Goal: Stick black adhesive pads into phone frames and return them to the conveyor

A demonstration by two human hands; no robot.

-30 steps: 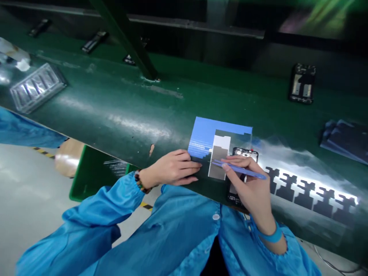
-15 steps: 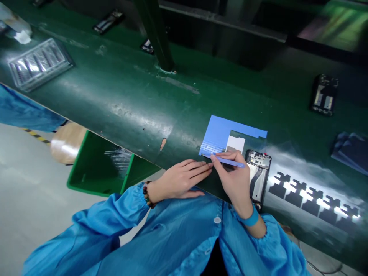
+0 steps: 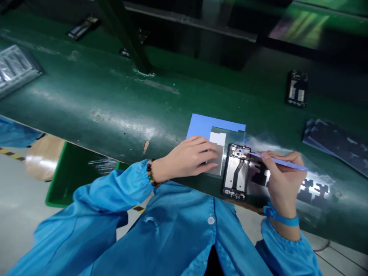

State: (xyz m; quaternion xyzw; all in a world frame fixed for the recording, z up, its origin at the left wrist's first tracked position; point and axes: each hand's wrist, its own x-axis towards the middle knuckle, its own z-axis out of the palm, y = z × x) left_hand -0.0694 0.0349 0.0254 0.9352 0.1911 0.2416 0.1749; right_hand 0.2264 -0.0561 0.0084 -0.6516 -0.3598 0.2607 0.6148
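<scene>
Your left hand (image 3: 191, 159) lies flat, fingers spread, pinning the blue sheet (image 3: 201, 125) so it cannot slide. Your right hand (image 3: 280, 178) pinches the blue tweezers (image 3: 277, 161), tip over the open phone frame (image 3: 237, 172) just right of the sheet.

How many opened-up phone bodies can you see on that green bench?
2 for certain. One phone body lies at the near edge between the left hand and right hand; another far right. Dark blurred items at the back may be more.
</scene>
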